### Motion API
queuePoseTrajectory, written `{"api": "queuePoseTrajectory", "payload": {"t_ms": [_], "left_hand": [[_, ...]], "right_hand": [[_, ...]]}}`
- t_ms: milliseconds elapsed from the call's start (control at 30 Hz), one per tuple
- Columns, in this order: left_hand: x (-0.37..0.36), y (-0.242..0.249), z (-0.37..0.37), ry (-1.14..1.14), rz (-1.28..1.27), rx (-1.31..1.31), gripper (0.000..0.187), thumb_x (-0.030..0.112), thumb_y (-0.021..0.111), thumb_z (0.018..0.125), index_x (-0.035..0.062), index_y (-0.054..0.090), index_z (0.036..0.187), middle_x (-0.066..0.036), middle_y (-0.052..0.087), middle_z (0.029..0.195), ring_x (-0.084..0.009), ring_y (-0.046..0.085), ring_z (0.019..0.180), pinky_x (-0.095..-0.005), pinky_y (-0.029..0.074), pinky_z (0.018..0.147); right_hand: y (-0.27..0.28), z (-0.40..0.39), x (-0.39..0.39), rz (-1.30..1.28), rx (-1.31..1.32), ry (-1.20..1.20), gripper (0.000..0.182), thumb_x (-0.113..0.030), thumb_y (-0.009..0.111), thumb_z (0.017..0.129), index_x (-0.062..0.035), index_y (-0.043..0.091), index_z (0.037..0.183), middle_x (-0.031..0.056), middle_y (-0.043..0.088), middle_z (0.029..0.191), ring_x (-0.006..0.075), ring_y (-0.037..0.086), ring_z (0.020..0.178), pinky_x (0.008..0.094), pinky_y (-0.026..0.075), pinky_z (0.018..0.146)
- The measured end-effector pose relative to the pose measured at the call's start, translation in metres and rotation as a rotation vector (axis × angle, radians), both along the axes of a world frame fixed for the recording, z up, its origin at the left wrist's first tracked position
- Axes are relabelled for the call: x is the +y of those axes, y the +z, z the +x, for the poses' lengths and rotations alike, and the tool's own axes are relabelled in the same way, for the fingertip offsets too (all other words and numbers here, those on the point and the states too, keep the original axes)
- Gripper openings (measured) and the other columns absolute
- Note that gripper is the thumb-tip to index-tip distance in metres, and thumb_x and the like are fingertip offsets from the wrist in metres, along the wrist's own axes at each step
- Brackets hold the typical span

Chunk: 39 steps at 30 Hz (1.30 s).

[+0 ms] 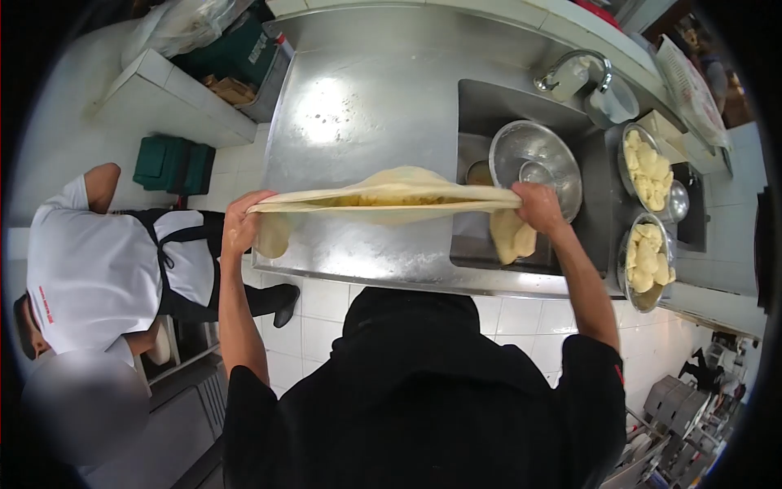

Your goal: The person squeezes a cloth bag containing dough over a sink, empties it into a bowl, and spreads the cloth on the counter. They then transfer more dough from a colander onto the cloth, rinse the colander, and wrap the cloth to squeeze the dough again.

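A long sheet of pale dough is stretched between my two hands above the steel counter. It is folded lengthwise, and a yellowish filling or inner surface shows along the slit in its middle. My left hand is closed around one end, with a flap of dough drooping below it. At the other end my right hand grips the dough over the sink, and a thick lobe hangs down beneath that hand. Behind the right hand, a large steel bowl with a smaller round vessel in it stands in the sink.
Two steel bowls of dough pieces stand right of the sink. A faucet and plastic container are behind it. A co-worker in a white shirt and dark apron is at left, near a green bin.
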<state>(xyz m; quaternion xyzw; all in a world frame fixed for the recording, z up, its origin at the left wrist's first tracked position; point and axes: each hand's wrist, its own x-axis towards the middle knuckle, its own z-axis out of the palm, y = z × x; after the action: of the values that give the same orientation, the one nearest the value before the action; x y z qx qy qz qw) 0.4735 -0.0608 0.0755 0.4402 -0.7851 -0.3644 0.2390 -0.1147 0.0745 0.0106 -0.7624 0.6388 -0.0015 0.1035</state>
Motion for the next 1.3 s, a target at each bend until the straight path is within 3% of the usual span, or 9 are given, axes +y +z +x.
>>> {"api": "queuePoseTrajectory", "payload": {"t_ms": [200, 400, 600, 767, 967, 1067, 1133, 1267, 1300], "left_hand": [[-0.013, -0.037, -0.037, 0.245, -0.060, 0.771, 0.021, 0.018, 0.058, 0.087, 0.0013, 0.068, 0.080, -0.022, 0.060, 0.124, -0.0198, 0.062, 0.091, -0.0306, 0.048, 0.084], [-0.044, 0.043, -0.193, -0.400, 0.370, 0.781, 0.016, 0.014, 0.061, 0.088, 0.0007, 0.066, 0.096, -0.024, 0.052, 0.136, -0.0179, 0.066, 0.086, -0.0298, 0.056, 0.078], [-0.044, 0.041, -0.279, -0.553, 0.630, 0.337, 0.041, -0.005, 0.047, 0.076, -0.0020, 0.063, 0.114, -0.011, 0.067, 0.108, -0.0180, 0.065, 0.091, -0.0325, 0.053, 0.082], [-0.034, 0.057, -0.274, -0.339, 0.864, 0.556, 0.039, -0.008, 0.042, 0.080, -0.0061, 0.061, 0.115, -0.013, 0.068, 0.103, -0.0223, 0.068, 0.093, -0.0368, 0.058, 0.084], [-0.032, 0.039, -0.303, -0.220, 0.918, 0.730, 0.042, -0.005, 0.041, 0.080, -0.0050, 0.055, 0.120, -0.016, 0.065, 0.108, -0.0272, 0.068, 0.098, -0.0413, 0.057, 0.088], [-0.015, 0.051, -0.337, -0.235, 0.980, 0.585, 0.042, -0.003, 0.043, 0.080, -0.0048, 0.055, 0.121, -0.015, 0.065, 0.110, -0.0249, 0.067, 0.099, -0.0381, 0.056, 0.089], [-0.012, 0.058, -0.358, -0.532, 0.517, 0.014, 0.038, 0.001, 0.049, 0.079, -0.0045, 0.060, 0.115, -0.012, 0.066, 0.107, -0.0202, 0.064, 0.096, -0.0326, 0.051, 0.088], [-0.026, 0.070, -0.391, -0.661, 0.466, 0.015, 0.036, 0.007, 0.059, 0.078, -0.0032, 0.062, 0.112, -0.011, 0.067, 0.104, -0.0178, 0.060, 0.095, -0.0310, 0.047, 0.090], [-0.038, 0.083, -0.395, -0.804, 0.237, -0.182, 0.049, 0.016, 0.065, 0.080, -0.0006, 0.057, 0.126, -0.013, 0.065, 0.117, -0.0212, 0.061, 0.105, -0.0310, 0.046, 0.093]], "right_hand": [[0.009, 0.012, 0.005, -0.131, -0.911, -0.493, 0.020, -0.005, 0.060, 0.074, -0.0036, 0.060, 0.094, 0.0092, 0.060, 0.082, 0.0223, 0.061, 0.084, 0.0339, 0.047, 0.080], [0.140, 0.081, -0.093, -0.213, -0.510, 0.369, 0.022, -0.006, 0.062, 0.072, -0.0040, 0.054, 0.092, 0.0119, 0.056, 0.086, 0.0282, 0.055, 0.081, 0.0345, 0.046, 0.078], [0.189, 0.133, -0.125, -0.104, -0.525, 0.111, 0.041, -0.008, 0.069, 0.066, -0.0038, 0.050, 0.102, 0.0130, 0.059, 0.092, 0.0319, 0.059, 0.088, 0.0387, 0.047, 0.081], [0.115, 0.045, -0.074, -0.168, -1.072, -0.238, 0.084, -0.016, 0.083, 0.061, -0.0077, 0.046, 0.136, 0.0132, 0.050, 0.138, 0.0298, 0.044, 0.131, 0.0421, 0.037, 0.107], [-0.057, 0.139, -0.014, -0.276, -0.710, -0.158, 0.122, -0.051, 0.089, 0.059, -0.0058, 0.023, 0.151, 0.0211, 0.026, 0.154, 0.0296, 0.027, 0.144, 0.0412, 0.023, 0.117], [-0.049, 0.168, -0.045, -0.091, -1.313, -0.269, 0.097, -0.049, 0.081, 0.072, -0.0112, 0.034, 0.147, 0.0170, 0.035, 0.151, 0.0289, 0.037, 0.138, 0.0405, 0.030, 0.112], [-0.077, 0.176, -0.074, -0.124, -1.250, -0.316, 0.085, -0.044, 0.077, 0.077, -0.0099, 0.037, 0.145, 0.0155, 0.041, 0.147, 0.0277, 0.042, 0.133, 0.0399, 0.033, 0.110], [-0.091, 0.152, -0.080, -0.343, -1.158, -0.546, 0.051, -0.019, 0.061, 0.095, -0.0062, 0.039, 0.139, 0.0081, 0.049, 0.136, 0.0221, 0.051, 0.121, 0.0372, 0.046, 0.100], [-0.103, 0.146, -0.083, -0.458, -1.548, -0.520, 0.048, -0.029, 0.061, 0.093, -0.0044, 0.049, 0.133, 0.0119, 0.057, 0.129, 0.0269, 0.055, 0.120, 0.0407, 0.048, 0.097]]}}
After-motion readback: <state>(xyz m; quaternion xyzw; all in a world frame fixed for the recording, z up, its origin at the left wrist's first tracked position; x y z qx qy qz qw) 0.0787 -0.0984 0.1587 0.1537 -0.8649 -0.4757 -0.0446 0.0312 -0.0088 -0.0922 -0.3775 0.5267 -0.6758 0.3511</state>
